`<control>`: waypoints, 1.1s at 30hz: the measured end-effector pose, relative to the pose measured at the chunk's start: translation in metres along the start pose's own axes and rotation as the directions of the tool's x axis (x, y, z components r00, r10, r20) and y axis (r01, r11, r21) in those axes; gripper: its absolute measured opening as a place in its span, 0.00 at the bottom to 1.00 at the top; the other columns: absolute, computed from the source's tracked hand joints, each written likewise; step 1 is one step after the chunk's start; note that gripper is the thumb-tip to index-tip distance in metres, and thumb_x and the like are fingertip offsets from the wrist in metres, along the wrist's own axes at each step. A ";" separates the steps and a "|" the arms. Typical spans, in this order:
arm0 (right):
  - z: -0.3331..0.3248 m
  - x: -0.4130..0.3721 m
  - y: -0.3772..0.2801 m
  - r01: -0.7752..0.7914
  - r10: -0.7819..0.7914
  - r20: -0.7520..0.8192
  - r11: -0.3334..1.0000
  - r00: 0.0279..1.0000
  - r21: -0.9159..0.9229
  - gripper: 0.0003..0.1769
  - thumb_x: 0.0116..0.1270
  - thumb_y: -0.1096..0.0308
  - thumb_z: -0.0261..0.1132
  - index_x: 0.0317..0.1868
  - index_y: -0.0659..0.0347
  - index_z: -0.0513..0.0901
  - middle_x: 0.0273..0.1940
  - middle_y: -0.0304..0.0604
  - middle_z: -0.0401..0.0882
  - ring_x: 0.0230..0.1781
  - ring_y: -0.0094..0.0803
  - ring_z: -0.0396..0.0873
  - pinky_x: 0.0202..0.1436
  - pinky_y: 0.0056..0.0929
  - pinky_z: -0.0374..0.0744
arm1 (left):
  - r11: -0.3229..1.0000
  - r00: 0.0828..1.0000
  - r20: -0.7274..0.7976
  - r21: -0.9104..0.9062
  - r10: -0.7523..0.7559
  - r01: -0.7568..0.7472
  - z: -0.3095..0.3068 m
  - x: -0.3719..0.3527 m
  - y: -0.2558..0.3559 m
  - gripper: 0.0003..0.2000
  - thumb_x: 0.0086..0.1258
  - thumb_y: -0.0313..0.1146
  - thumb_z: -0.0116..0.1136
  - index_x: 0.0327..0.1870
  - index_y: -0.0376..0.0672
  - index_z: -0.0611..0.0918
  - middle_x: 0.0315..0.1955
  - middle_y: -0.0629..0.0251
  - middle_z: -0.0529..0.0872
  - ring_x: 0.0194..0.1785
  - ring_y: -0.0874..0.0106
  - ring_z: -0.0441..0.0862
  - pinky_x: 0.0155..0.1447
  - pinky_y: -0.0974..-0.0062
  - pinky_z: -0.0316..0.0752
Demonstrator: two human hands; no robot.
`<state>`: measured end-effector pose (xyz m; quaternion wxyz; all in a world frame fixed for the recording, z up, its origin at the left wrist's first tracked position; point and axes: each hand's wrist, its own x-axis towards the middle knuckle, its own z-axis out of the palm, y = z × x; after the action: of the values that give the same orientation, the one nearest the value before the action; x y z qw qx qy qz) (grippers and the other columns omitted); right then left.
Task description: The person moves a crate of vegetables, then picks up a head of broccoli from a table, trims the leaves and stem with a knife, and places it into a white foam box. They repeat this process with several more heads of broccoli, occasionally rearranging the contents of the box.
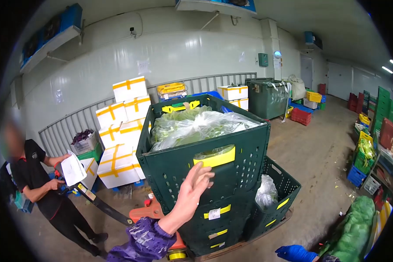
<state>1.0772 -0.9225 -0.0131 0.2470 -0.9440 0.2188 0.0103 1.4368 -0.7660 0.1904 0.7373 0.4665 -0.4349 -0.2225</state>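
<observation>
A tall stack of dark green crates (pixel 179 174) stands in front of me. Clear plastic bags of leafy greens (pixel 192 126) fill the top one. My left hand (pixel 190 194), bare with a purple patterned sleeve, reaches up to that crate. Its fingers are loosely stretched, the tips just below the yellow handle (pixel 218 158). At the lower right, my right hand (pixel 294 253) wears a blue glove, its fingers extended and nothing seen in them. Near it lies a green mesh sack (pixel 351 227) of round produce.
Beside the stack is a lower crate (pixel 288 179) with a plastic bag. At left, a person (pixel 41 174) holds papers (pixel 73 170) and a pallet jack handle (pixel 96 198). White taped boxes (pixel 115 161) stand behind; a green bin (pixel 266 98) and colored crates (pixel 301 116) lie farther back.
</observation>
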 end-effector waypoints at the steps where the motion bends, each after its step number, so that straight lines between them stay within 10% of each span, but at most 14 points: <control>1: 0.003 0.011 0.006 0.192 -0.170 -0.191 0.976 0.967 0.106 0.13 0.58 0.60 0.58 0.37 0.60 0.77 0.26 0.44 0.75 0.24 0.39 0.75 0.30 0.35 0.73 | 0.996 1.000 -0.020 -0.084 -0.020 0.018 0.003 0.006 0.001 0.25 0.67 0.35 0.50 0.63 0.38 0.58 0.55 0.59 0.67 0.55 0.69 0.69 0.58 0.68 0.66; 4: -0.015 0.003 0.007 0.197 -0.196 -0.015 0.978 0.980 0.073 0.14 0.62 0.68 0.56 0.49 0.57 0.78 0.44 0.46 0.78 0.46 0.37 0.76 0.49 0.29 0.75 | 0.971 0.995 -0.040 -0.225 -0.092 0.081 0.014 0.007 -0.011 0.22 0.68 0.37 0.49 0.60 0.39 0.62 0.54 0.58 0.68 0.56 0.69 0.69 0.57 0.68 0.66; 10: -0.109 0.103 -0.026 0.364 -0.298 -0.391 0.926 0.871 0.105 0.13 0.59 0.66 0.61 0.43 0.60 0.78 0.36 0.52 0.78 0.35 0.46 0.78 0.36 0.34 0.76 | 0.922 0.996 -0.085 -0.384 0.020 -0.052 0.020 0.044 0.005 0.15 0.69 0.39 0.45 0.48 0.35 0.70 0.52 0.53 0.71 0.62 0.63 0.64 0.64 0.65 0.62; 16: -0.216 0.175 -0.049 0.553 -0.282 -0.631 0.783 0.723 0.284 0.16 0.59 0.71 0.62 0.49 0.58 0.74 0.37 0.42 0.78 0.34 0.25 0.77 0.36 0.25 0.75 | 0.845 0.970 -0.243 -0.517 0.006 -0.135 0.034 0.060 -0.002 0.16 0.69 0.36 0.46 0.51 0.34 0.68 0.43 0.55 0.75 0.57 0.61 0.67 0.66 0.62 0.59; 19: -0.259 0.217 -0.062 0.742 -0.497 -0.719 0.669 0.486 0.039 0.19 0.57 0.68 0.64 0.50 0.58 0.73 0.41 0.43 0.76 0.39 0.30 0.76 0.39 0.27 0.74 | 0.851 0.941 -0.326 -0.467 0.089 -0.242 0.042 0.065 -0.010 0.17 0.69 0.35 0.46 0.53 0.35 0.68 0.50 0.53 0.73 0.57 0.61 0.68 0.65 0.61 0.60; 21: -0.278 0.247 -0.076 0.815 -0.658 -0.737 0.508 0.158 -0.279 0.21 0.54 0.64 0.66 0.48 0.59 0.73 0.44 0.45 0.73 0.45 0.38 0.73 0.45 0.32 0.73 | 0.859 0.922 -0.358 -0.414 0.149 -0.300 0.039 0.067 -0.016 0.17 0.69 0.35 0.46 0.54 0.35 0.68 0.55 0.52 0.70 0.58 0.62 0.68 0.62 0.63 0.64; 28: -0.278 0.305 -0.102 0.825 -0.810 -0.579 0.387 0.091 -0.412 0.19 0.51 0.52 0.66 0.37 0.56 0.77 0.27 0.41 0.71 0.30 0.36 0.70 0.43 0.37 0.67 | 0.894 0.712 -0.665 -0.149 0.226 -0.423 0.057 0.080 -0.033 0.12 0.68 0.35 0.48 0.50 0.45 0.71 0.44 0.63 0.75 0.47 0.70 0.73 0.45 0.75 0.71; 33: -0.266 0.311 -0.105 0.831 -0.782 -0.616 0.403 0.094 -0.384 0.15 0.45 0.55 0.69 0.32 0.52 0.80 0.23 0.36 0.69 0.31 0.35 0.70 0.50 0.38 0.69 | 0.873 0.623 -0.729 -0.071 0.285 -0.483 0.068 0.080 -0.040 0.14 0.67 0.33 0.50 0.52 0.45 0.66 0.41 0.63 0.74 0.47 0.67 0.73 0.50 0.67 0.71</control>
<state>1.3793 -1.0923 0.2293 0.1313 -0.8134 -0.2558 -0.5056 1.4234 -0.8771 0.2021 0.9303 0.3093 -0.1807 0.0794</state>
